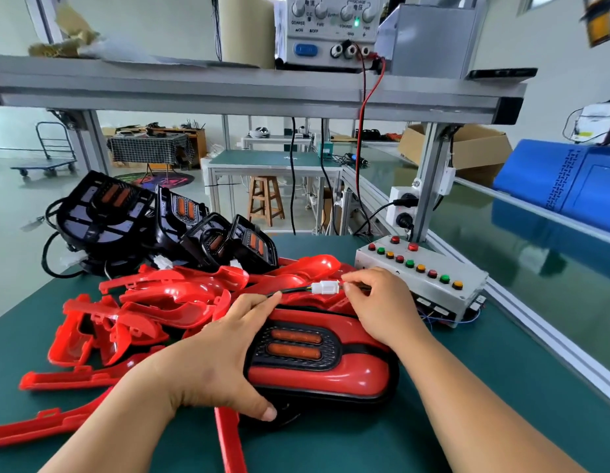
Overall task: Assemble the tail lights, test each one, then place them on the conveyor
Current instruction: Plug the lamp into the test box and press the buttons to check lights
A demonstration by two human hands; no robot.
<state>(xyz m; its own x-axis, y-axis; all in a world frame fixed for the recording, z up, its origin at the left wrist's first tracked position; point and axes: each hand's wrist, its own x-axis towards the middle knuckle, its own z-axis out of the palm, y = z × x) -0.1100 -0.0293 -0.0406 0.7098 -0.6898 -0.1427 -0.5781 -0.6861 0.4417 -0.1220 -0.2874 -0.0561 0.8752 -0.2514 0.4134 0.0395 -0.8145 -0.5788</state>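
An assembled tail light [334, 370], red cover over a black housing with two orange strips, lies on the green bench in front of me. My left hand [221, 356] grips its left end, thumb at the near edge and fingers over the top. My right hand [382, 302] pinches the wire just right of a white connector pair [325, 287], which is joined to the light's black cable. The grey test box [423, 278] with red, green and yellow buttons sits right behind that hand.
Several loose red covers [153, 302] are piled at the left. Several black housings [160, 223] with cables stand behind them. A power supply [327, 32] sits on the overhead shelf. The green conveyor [501, 233] runs along the right, carrying a blue case [566, 179].
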